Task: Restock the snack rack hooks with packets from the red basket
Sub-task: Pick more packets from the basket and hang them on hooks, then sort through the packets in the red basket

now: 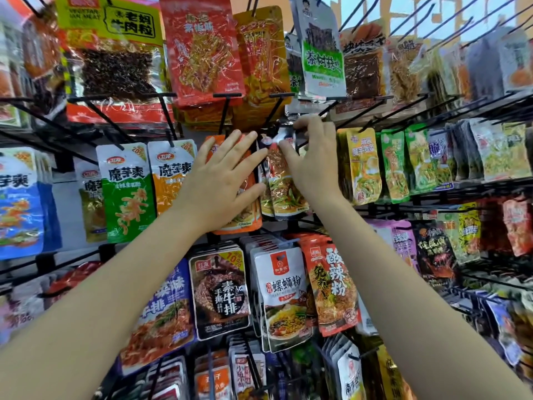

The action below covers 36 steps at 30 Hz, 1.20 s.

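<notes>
Packets of konjac snack [127, 192] hang at the left of the rack, untouched. Next along, the left hand [222, 183] lies flat, fingers spread and straight, pressing the orange packets [245, 215] aside. Just right, the right hand [311, 157] has its grip pinched on the top of a brown packet [281, 186], at the black hook [271, 116]. Judging by this, hanging is in hand; next the hole must thread over the hook tip. The red basket is out of view.
</notes>
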{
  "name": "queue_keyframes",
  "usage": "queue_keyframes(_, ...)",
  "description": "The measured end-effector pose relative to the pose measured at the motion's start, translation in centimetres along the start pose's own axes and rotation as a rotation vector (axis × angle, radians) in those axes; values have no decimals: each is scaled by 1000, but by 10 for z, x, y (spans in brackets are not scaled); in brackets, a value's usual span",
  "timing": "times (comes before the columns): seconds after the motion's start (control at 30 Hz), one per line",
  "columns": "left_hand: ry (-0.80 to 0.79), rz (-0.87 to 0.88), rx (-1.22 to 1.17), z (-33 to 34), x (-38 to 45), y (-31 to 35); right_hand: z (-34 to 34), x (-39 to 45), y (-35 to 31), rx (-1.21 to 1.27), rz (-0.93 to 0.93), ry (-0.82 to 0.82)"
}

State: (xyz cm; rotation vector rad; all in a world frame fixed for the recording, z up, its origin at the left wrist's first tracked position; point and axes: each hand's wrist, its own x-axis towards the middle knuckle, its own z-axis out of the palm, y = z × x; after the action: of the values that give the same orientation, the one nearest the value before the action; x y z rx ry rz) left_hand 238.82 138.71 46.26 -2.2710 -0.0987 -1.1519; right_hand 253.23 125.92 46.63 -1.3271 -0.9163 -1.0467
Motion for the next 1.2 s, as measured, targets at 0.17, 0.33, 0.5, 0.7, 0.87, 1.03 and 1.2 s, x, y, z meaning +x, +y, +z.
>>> queue_keyframes(0.17,-70,-6,114,8,-19,-2,11,-31,13,-315,-338,-167)
queue_keyframes(0.33,-129,-45,110,17,-14,-1,22,-36,19,-448,-303,-323)
queue_keyframes(0.5,-128,-67,19,8,-15,2,5,-37,11,-456,-257,-404)
queue_keyframes(0.7,259,59,-373,-22,-36,67,-81,-83,3,-210,-135,-215)
queue_keyframes(0.87,259,162,-821,13,-80,182,-187,-175,28,-308,88,-189)
queue_keyframes(1.03,-172,191,-988,91,-147,312,-274,-300,76,-536,471,-352)
queue_keyframes(1.2,-731,327,-1046,145,-252,433,-348,-457,96,-680,864,-462)
